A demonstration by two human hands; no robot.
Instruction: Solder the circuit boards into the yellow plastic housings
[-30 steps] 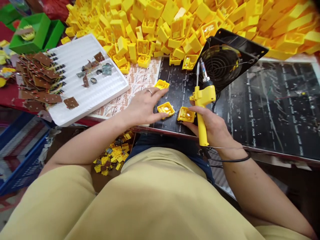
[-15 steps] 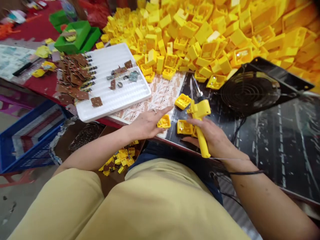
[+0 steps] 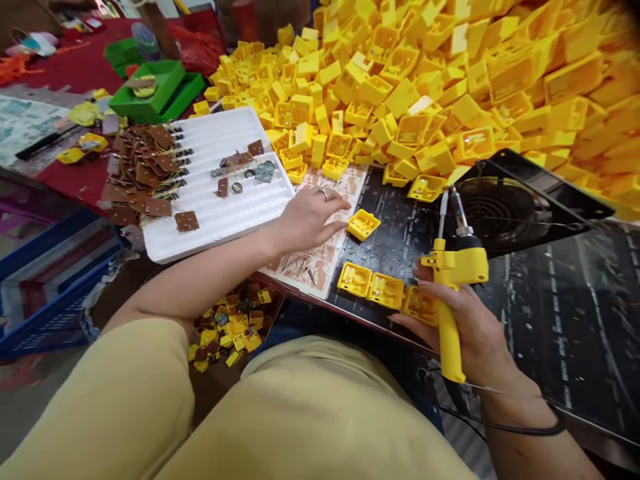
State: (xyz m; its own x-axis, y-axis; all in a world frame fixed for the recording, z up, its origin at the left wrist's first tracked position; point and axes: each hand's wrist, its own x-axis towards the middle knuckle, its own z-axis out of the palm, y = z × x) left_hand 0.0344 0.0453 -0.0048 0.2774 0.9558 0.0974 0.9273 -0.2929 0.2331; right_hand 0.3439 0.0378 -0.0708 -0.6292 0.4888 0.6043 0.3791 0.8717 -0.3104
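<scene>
My right hand (image 3: 473,320) grips a yellow soldering gun (image 3: 450,327), its metal tip pointing away from me over the black board. The fingers of that hand also reach around a small yellow plastic case (image 3: 419,305), which ends a row with two more open cases, the middle one (image 3: 386,291) and the left one (image 3: 355,279). With fingers stretched out, my left hand (image 3: 313,220) reaches to the left edge of a separate yellow case (image 3: 364,225); whether it touches is hard to tell. Small metal parts show inside the cases.
Behind the board rises a large heap of yellow cases (image 3: 370,87). A black fan (image 3: 500,207) stands at the right. On the left lies a white ribbed tray (image 3: 220,227) with brown circuit boards (image 3: 145,167); green bins (image 3: 150,90) sit behind it. Below is a box of yellow parts (image 3: 237,327).
My left hand has left the near case and moved to the farther one. The near case now lines up with two others. My right hand has shifted right with the soldering gun.
</scene>
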